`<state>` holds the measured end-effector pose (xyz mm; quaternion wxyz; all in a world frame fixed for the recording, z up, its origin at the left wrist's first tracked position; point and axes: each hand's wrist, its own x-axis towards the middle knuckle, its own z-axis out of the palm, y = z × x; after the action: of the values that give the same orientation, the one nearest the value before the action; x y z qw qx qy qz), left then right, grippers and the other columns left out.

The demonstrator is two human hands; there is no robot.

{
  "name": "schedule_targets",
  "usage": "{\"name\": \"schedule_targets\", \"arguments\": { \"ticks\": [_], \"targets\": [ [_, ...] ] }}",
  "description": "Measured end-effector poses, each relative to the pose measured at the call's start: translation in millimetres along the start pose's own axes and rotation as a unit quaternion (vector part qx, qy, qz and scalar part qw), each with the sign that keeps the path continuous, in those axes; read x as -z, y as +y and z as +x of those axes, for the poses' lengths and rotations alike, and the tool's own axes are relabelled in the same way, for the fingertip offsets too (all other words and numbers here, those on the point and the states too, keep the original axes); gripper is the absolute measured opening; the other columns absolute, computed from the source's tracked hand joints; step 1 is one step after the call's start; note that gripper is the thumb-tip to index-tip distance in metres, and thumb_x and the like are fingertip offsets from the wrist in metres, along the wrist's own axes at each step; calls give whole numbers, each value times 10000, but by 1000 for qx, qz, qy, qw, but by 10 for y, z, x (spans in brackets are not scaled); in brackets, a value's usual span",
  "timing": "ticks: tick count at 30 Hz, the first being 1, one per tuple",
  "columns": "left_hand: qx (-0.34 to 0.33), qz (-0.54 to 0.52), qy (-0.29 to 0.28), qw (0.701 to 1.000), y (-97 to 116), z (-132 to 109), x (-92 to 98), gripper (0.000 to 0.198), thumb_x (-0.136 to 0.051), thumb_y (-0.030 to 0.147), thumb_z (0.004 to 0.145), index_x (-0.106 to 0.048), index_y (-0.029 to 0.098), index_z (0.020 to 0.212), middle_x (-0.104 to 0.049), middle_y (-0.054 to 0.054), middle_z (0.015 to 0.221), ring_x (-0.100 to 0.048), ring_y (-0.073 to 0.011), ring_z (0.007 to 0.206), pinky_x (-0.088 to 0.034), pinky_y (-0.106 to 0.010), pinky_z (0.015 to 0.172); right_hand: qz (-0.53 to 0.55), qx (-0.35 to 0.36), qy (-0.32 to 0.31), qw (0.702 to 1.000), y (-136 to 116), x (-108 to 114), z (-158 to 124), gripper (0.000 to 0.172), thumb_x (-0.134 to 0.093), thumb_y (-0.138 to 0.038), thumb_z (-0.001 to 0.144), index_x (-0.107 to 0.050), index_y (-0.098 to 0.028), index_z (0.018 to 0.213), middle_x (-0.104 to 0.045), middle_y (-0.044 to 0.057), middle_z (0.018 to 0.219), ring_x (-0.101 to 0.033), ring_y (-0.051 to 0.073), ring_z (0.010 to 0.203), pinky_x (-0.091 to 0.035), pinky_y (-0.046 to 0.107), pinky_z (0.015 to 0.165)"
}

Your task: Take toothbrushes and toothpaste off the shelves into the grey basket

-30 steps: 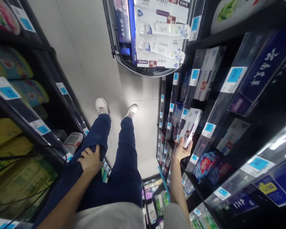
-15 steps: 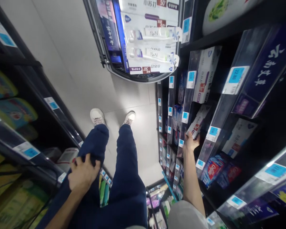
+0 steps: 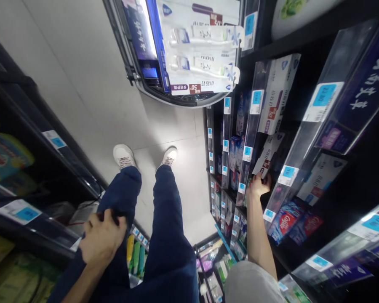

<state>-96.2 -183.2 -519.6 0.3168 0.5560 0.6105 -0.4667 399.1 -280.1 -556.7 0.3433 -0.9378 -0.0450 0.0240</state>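
My right hand (image 3: 258,187) reaches into a shelf on the right, its fingers closed around the near end of a white toothpaste box (image 3: 269,153). The fingertips are partly hidden behind the box. Just beyond it on the same shelf stand more white toothpaste boxes (image 3: 279,92) with a purple and red print. My left hand (image 3: 102,237) lies on my left knee with its fingers apart, holding nothing.
Ahead stands a basket (image 3: 189,103) holding white toothpaste boxes, dark blue boxes and two packaged toothbrushes (image 3: 205,65). Colgate boxes (image 3: 286,221) sit on the shelf right of my arm. Another shelf rack (image 3: 41,109) borders the aisle floor (image 3: 82,126) on the left.
My right hand has moved slightly deeper into the shelf with the toothpaste box. The view has shifted a little; my left hand stays on the knee.
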Motion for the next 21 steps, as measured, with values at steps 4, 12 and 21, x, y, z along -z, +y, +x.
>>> {"name": "schedule_targets", "arguments": {
  "ticks": [4, 12, 21],
  "targets": [
    [2, 15, 1, 1000, -1, 29, 7, 518, -238, 430, 994, -578, 111, 1219, -525, -208, 1203, -544, -379, 1126, -550, -485, 771, 28, 4, 39, 999, -99, -202, 111, 552, -627, -262, 811, -486, -120, 1326, -619, 198, 1309, -667, 252, 1144, -575, 426, 978],
    [-2, 13, 20, 1000, 11, 67, -37, 527, -212, 438, 986, -592, 128, 1179, -528, -200, 1194, -546, -376, 1092, -552, -484, 721, 13, 30, 36, 999, -317, -582, 426, 470, -518, -196, 882, -473, -184, 1350, -598, 161, 1332, -655, 222, 1168, -602, 427, 951],
    [6, -9, 23, 1000, 37, 74, -36, 585, -177, 476, 974, -580, 128, 1217, -506, -220, 1253, -533, -400, 1128, -565, -543, 707, -41, 103, 14, 994, -379, -650, 241, 458, -518, -310, 913, -396, -166, 1331, -566, 195, 1326, -677, 210, 1043, -619, 381, 858]
  ]
}}
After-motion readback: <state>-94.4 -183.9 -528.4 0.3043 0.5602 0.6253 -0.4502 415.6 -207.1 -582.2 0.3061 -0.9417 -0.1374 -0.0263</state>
